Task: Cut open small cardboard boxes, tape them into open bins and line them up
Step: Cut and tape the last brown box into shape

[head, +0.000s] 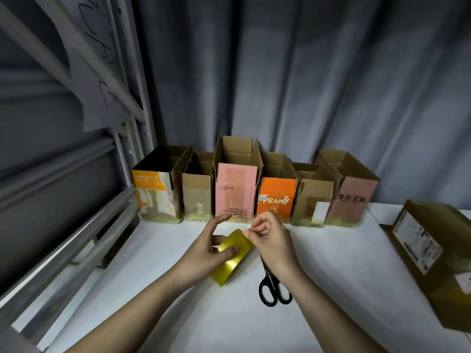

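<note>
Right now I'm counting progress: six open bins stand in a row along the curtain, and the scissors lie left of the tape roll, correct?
Not quite. In the head view the scissors lie right of the tape roll, under the right hand. Six open bins do stand in a row along the curtain.
</note>
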